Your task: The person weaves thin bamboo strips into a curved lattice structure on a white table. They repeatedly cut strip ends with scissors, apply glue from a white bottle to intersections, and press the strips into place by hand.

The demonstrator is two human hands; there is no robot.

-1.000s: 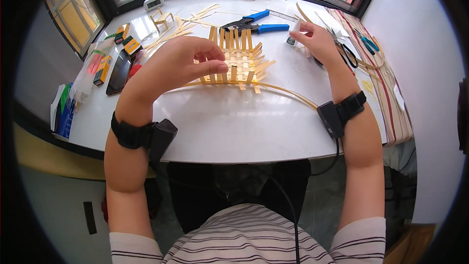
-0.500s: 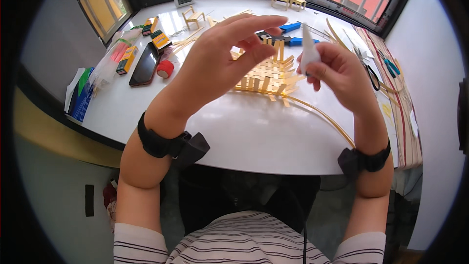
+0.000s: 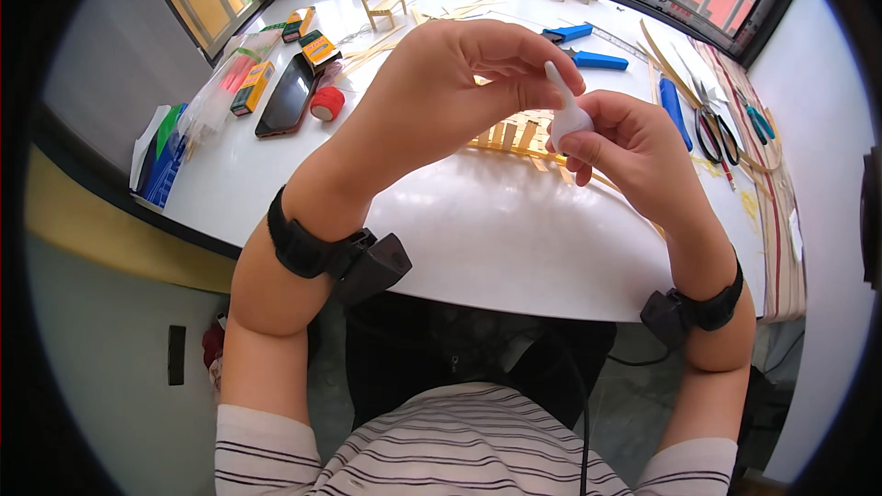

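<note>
A small white squeeze bottle (image 3: 573, 129) with a long tapered nozzle is gripped round its body by the fingers and thumb of my right hand (image 3: 627, 140). My left hand (image 3: 487, 69) reaches across from the left, its thumb and fingers closed in around the nozzle; the exact contact is partly hidden. Beneath and behind both hands lies a woven basket (image 3: 508, 136) of pale flat strips, with strip ends standing up along its near side. Most of the basket is covered by my hands.
Blue-handled pliers (image 3: 599, 61) lie behind my hands; black-handled scissors (image 3: 717, 136) and teal-handled pliers (image 3: 761, 125) are at right. At left are a phone (image 3: 287, 97), a red roll (image 3: 327, 103) and small yellow boxes (image 3: 252, 89). A miniature chair (image 3: 383, 7) stands farther back.
My left hand has closed in on the nozzle, which it stood apart from before. The bottle and my right hand have shifted slightly. The whole view has moved a little.
</note>
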